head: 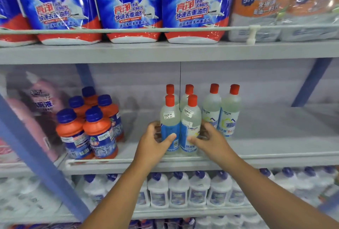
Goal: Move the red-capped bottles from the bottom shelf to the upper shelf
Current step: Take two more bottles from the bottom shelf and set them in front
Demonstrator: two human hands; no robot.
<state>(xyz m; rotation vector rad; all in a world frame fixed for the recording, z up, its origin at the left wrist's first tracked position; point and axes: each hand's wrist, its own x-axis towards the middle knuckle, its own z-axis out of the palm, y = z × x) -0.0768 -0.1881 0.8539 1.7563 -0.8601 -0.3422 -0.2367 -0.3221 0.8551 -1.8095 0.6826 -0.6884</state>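
Note:
Several clear bottles with red caps stand on the middle grey shelf (275,157). The two front ones stand side by side near the shelf's front edge: the left bottle (169,118) and the right bottle (190,124). My left hand (156,140) grips the left bottle, thumb across its blue label. My right hand (207,140) grips the right bottle from its right side. Two more red-capped bottles (188,91) stand right behind them. Another pair (222,107) stands just to the right.
Orange bottles with blue caps (89,127) cluster at the left of the same shelf. Pink refill bags (34,111) lie further left. Blue Limn pouches (128,8) fill the shelf above. White blue-capped bottles (179,190) line the shelf below. A blue diagonal brace (36,157) crosses the left.

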